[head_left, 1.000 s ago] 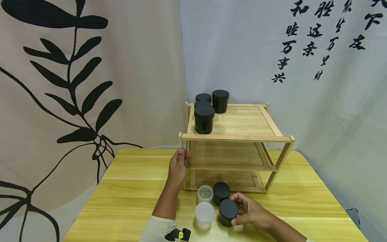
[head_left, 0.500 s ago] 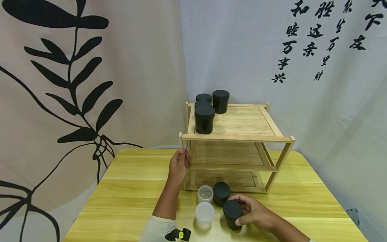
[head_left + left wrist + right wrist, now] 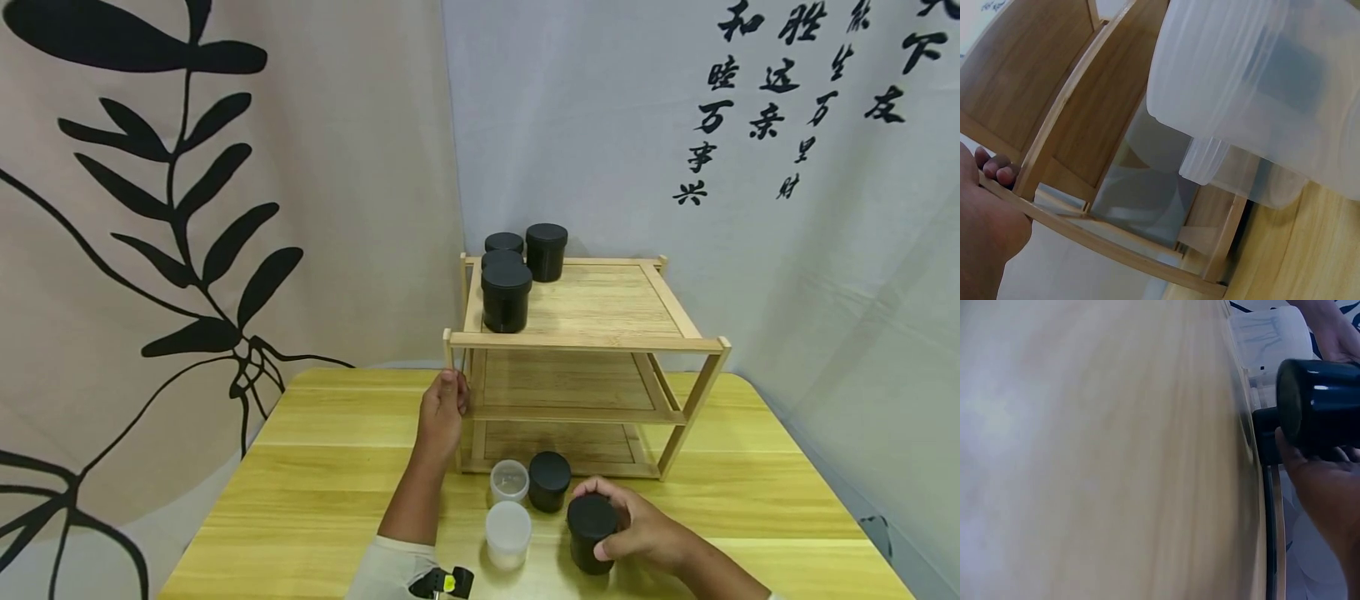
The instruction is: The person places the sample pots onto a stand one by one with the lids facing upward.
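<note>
My right hand [image 3: 643, 523] holds a black lidded jar [image 3: 592, 533] in the head view, thumb on its near side and fingers round the far side. In the right wrist view the base of this black jar [image 3: 1325, 403] shows, held off the table. My left hand [image 3: 441, 417] grips the left front leg of a three-tier wooden shelf rack [image 3: 600, 304]. Just left of the held jar stand another black jar [image 3: 550, 483] and two translucent white jars, one at the back [image 3: 509, 482] and one nearer [image 3: 508, 537].
Several black jars [image 3: 507, 300] stand on the left part of the rack's top tier. The rack rests on a yellow wood-grain table [image 3: 315, 500]. Behind it hang curtains [image 3: 360, 183] printed with leaves and writing.
My right hand has moved the black jar to the right, away from the other jars. The left hand has stayed on the rack's leg.
</note>
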Motion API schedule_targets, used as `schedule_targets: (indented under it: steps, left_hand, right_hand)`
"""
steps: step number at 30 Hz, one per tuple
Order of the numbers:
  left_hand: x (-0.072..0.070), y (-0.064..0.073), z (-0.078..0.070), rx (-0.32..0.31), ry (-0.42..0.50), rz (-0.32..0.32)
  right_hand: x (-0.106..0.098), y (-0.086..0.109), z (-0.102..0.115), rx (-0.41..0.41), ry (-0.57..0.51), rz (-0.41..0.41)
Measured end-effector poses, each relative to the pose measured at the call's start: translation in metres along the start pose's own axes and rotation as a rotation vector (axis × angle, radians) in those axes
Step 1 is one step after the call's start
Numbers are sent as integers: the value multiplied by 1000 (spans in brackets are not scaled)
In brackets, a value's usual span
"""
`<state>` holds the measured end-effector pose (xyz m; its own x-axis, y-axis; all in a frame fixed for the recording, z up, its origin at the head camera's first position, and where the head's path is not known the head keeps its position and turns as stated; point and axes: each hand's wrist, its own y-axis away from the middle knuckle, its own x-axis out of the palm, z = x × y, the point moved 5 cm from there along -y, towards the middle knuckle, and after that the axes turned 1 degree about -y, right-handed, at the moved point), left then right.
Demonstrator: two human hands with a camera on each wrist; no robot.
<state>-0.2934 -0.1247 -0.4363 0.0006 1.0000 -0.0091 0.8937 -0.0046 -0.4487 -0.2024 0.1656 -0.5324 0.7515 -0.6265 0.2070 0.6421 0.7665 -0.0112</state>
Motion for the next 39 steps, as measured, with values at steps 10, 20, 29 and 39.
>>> schedule_targets:
  steps: [10, 20, 29, 39]
  left_hand:
    - [0, 1, -1, -2, -1, -2]
    - [0, 1, -2, -13, 8, -5]
    - [0, 1, -2, 1, 4, -7]
    - [1, 1, -3, 3, -12, -1]
  right_hand:
    - [-1, 3, 4, -76, -64, 20]
    - [-4, 6, 13, -87, -18, -45]
    - [-2, 9, 31, -184, 59, -89]
    - [3, 10, 43, -206, 88, -104]
